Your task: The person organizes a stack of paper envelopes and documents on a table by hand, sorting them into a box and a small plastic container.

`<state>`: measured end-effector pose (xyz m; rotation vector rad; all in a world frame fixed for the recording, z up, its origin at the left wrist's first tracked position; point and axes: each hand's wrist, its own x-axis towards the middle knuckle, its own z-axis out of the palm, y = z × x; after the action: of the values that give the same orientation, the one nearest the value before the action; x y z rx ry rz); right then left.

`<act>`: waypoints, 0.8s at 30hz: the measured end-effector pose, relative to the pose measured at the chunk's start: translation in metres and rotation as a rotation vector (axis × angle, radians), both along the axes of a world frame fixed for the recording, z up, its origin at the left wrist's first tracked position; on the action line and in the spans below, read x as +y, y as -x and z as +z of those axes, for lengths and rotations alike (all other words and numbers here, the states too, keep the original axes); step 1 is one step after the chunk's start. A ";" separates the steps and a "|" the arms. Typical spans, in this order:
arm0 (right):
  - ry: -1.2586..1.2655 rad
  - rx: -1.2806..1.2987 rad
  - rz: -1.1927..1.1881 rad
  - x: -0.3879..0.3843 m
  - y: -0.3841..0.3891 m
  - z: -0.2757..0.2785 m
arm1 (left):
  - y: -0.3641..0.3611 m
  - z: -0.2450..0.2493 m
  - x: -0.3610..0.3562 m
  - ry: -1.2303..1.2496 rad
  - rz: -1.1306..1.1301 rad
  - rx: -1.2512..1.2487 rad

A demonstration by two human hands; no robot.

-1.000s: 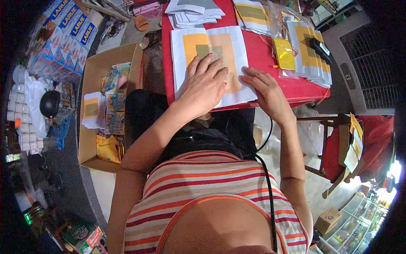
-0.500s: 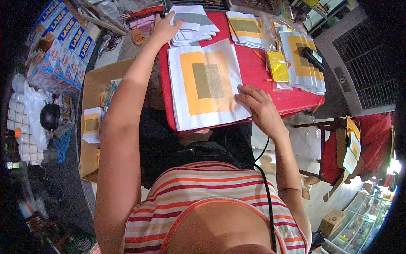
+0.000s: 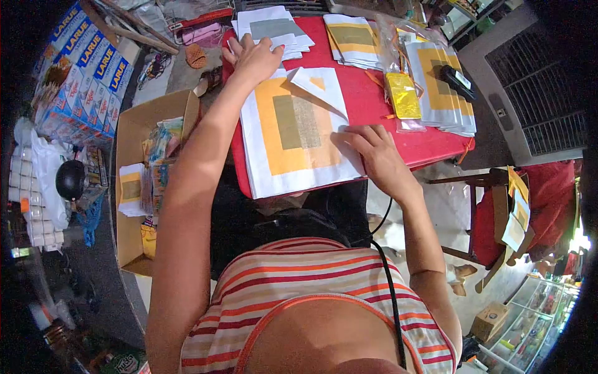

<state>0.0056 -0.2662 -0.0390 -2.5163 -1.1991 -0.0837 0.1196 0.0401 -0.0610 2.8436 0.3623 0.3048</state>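
Note:
White paper sheets with an orange and grey-brown rectangle print (image 3: 280, 165) lie in a layered pile at the table's near edge. The top sheet's far right corner (image 3: 314, 87) is folded over. My right hand (image 3: 381, 154) rests on the pile's right edge, fingers bent and lying on the paper. Over the pile's far left end, my left hand (image 3: 255, 62) has its fingers apart and slightly curled. Just beyond its fingertips is a stack of white paper with a grey rectangle (image 3: 271, 27). The palm side of both hands is hidden.
On the red table (image 3: 361, 93) lie another printed stack (image 3: 352, 37), a yellow packet (image 3: 403, 96), and bagged printed sheets (image 3: 430, 75) with a black device (image 3: 458, 82) on them. A cardboard box (image 3: 134, 249) stands left; a chair (image 3: 486, 218) stands right.
My left hand has come back from the far stack toward the printed pile. The top sheet's far right corner has folded over. My right hand's fingers are more bent at the right edge.

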 end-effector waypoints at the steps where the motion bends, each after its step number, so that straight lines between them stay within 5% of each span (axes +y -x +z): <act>1: 0.028 0.006 0.006 0.001 -0.005 0.001 | -0.007 -0.008 -0.002 -0.082 0.020 -0.031; 3: 0.011 0.025 0.035 0.003 -0.023 0.001 | -0.015 -0.010 -0.003 -0.162 0.041 -0.061; 5: -0.005 0.042 0.061 0.008 -0.036 0.002 | -0.019 0.001 -0.003 0.072 -0.043 0.208; 12: 0.016 0.189 -0.140 0.030 -0.054 -0.004 | 0.003 0.001 -0.003 0.138 -0.147 0.207; 15: -0.019 0.043 -0.115 0.027 -0.057 -0.015 | 0.007 -0.006 -0.011 -0.011 -0.174 0.185; 19: 0.029 -0.483 -0.562 0.003 -0.075 -0.014 | 0.014 -0.017 -0.016 -0.069 -0.179 0.054; 24: 0.121 -0.387 -0.705 -0.037 -0.106 -0.039 | 0.015 -0.018 -0.019 -0.145 -0.120 0.068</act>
<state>0.1112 -0.3028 -0.0784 -2.9978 -0.3695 -0.7127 0.1048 0.0208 -0.0787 3.0085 0.1887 0.2200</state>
